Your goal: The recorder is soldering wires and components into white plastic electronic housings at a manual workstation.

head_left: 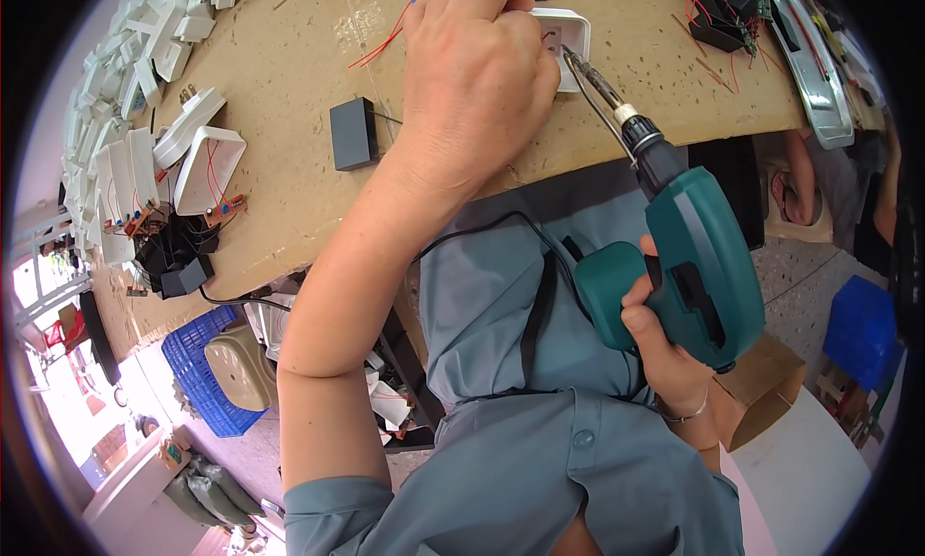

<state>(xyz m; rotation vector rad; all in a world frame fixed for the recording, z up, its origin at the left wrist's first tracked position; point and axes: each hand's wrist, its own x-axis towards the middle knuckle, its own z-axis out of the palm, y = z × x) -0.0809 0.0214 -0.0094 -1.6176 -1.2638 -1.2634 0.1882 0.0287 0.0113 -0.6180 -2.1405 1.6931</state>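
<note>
My right hand (665, 354) is wrapped round the grip of a green soldering gun (708, 267), with fingers at its trigger. A thin feed tube runs along the gun's barrel to its metal tip, which points into a small white plastic housing (575, 26) at the table's edge. Over that housing's left side my left hand (482, 74) is closed, its fingertips mostly hidden. A bit of red wire (547, 38) shows beside those fingers, inside the housing. Left of my left wrist lies a black rectangular box (354, 134) with a short dark lead.
White plastic housings (125, 84) are heaped along the table's left side. Near them sit black boxes with wires (173, 252). More black parts with red wires (723, 16) lie at the far right, beside a metal tray (809, 65). A black cord (482, 219) crosses my lap.
</note>
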